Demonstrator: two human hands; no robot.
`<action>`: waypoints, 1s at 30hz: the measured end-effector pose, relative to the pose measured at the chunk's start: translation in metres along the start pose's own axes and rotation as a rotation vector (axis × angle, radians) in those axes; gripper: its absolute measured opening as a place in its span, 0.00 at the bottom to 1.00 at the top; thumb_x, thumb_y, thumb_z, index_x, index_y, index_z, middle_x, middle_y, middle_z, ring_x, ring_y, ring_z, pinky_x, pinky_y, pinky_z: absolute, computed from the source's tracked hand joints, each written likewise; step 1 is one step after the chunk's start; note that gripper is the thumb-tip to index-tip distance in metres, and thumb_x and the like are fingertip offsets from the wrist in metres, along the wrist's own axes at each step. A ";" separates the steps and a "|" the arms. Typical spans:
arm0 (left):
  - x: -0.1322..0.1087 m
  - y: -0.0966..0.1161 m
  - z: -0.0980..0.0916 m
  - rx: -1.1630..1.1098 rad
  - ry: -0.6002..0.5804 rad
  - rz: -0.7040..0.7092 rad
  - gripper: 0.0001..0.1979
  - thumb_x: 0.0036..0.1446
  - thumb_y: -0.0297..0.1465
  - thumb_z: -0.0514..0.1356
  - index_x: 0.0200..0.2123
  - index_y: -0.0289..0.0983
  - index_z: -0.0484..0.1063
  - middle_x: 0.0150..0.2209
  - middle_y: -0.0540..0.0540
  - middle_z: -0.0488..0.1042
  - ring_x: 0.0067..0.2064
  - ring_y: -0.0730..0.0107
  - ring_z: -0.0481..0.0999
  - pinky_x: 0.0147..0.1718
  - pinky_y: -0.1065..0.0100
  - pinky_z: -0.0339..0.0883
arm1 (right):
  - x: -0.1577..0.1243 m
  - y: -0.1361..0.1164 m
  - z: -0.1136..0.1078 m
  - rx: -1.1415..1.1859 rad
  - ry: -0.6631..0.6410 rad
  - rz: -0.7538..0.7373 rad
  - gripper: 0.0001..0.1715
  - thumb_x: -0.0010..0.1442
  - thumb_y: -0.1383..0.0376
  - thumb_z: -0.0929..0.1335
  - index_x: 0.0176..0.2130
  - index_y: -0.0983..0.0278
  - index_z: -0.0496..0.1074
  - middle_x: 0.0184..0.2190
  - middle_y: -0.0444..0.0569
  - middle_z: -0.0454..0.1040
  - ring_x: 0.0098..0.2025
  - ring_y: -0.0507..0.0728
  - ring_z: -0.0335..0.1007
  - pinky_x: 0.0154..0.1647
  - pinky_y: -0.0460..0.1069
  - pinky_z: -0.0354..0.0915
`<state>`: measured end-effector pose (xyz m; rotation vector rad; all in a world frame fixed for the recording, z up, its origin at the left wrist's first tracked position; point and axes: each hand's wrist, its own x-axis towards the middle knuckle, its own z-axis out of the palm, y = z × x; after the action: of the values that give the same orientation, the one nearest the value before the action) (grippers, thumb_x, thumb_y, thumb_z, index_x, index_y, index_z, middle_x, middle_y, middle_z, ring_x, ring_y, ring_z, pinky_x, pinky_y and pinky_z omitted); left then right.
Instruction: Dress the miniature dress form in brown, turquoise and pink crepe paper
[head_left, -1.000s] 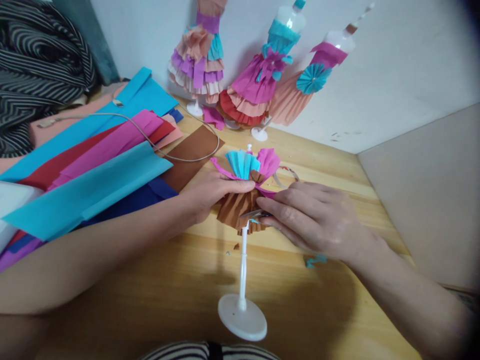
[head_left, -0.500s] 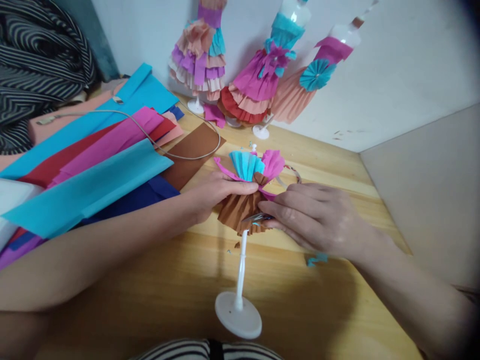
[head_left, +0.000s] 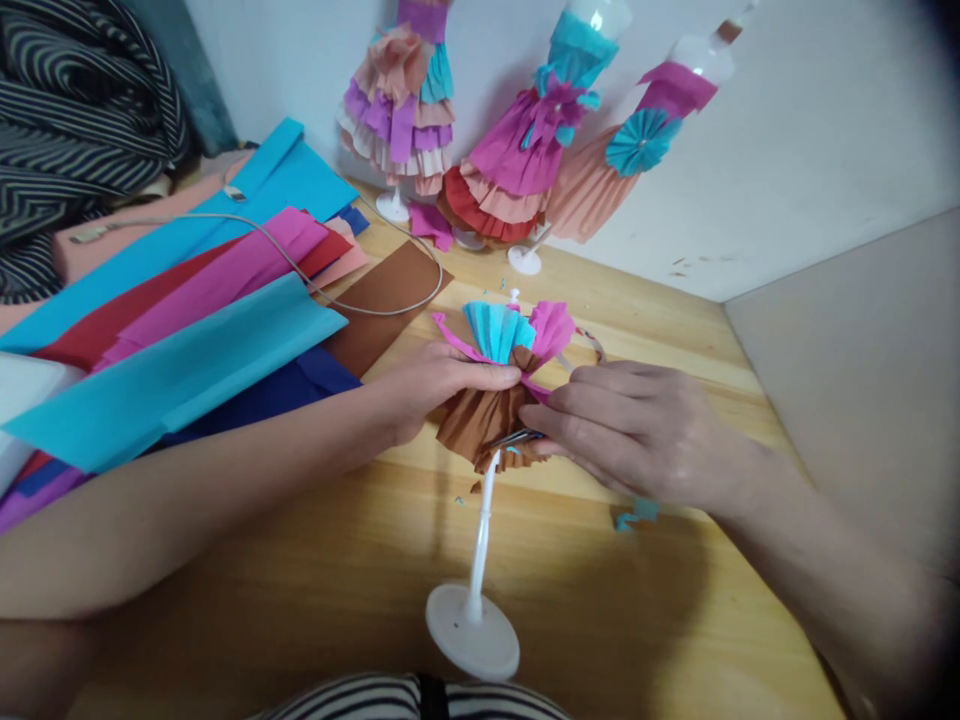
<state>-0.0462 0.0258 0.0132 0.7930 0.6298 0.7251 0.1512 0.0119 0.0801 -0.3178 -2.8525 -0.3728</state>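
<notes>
A small paper dress with a brown pleated skirt (head_left: 480,425), a turquoise fan (head_left: 499,330) and a pink ruffle (head_left: 553,328) sits on a white stand (head_left: 472,632). My left hand (head_left: 450,380) pinches the dress at its middle, thumb on top. On its right side, my right hand (head_left: 630,425) is closed around small metal scissors (head_left: 516,438), whose blades lie over the lower brown skirt. The fingers of my right hand also touch a pink strip (head_left: 536,390). Their handles are hidden by the hand.
Three paper-dressed figures on stands (head_left: 397,110) lean near the wall. Folded coloured paper (head_left: 180,370) and a cable (head_left: 360,308) lie at left. A brown sheet (head_left: 390,295) lies behind my left hand, turquoise scraps (head_left: 636,514) at right.
The view has shifted slightly. My hands keep almost the same hold on the dress and scissors; the stand's base has moved slightly left and down.
</notes>
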 end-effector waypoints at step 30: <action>-0.001 0.000 0.003 -0.086 -0.012 -0.069 0.07 0.47 0.27 0.67 0.32 0.33 0.75 0.31 0.47 0.77 0.33 0.69 0.75 0.43 0.62 0.68 | -0.003 -0.007 0.003 -0.036 0.008 0.020 0.06 0.65 0.73 0.64 0.43 0.68 0.68 0.27 0.47 0.74 0.30 0.54 0.67 0.30 0.49 0.63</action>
<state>-0.0450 0.0237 0.0153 0.6925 0.6081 0.6797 0.1516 0.0056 0.0745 -0.3501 -2.8358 -0.4206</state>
